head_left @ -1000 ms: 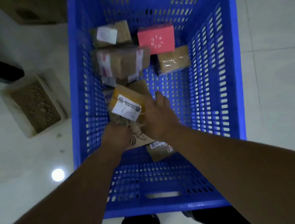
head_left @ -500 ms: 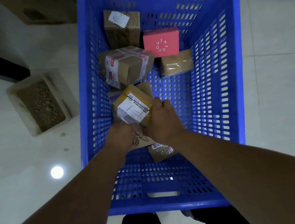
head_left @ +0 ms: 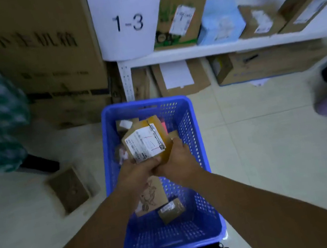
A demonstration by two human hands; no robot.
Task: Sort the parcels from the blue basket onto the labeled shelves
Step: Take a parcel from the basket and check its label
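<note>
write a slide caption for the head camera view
The left hand and right hand hold a labeled parcel over the blue basket, facing the shelf and 1-3 sign.

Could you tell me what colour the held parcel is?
The parcel is yellow-brown with a white label; head view shows it.

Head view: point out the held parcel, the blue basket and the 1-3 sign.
held parcel (head_left: 146, 142), head view, on its white shipping label.
blue basket (head_left: 189, 123), head view, on its right wall.
1-3 sign (head_left: 128, 21), head view, at the paper's middle.
</note>
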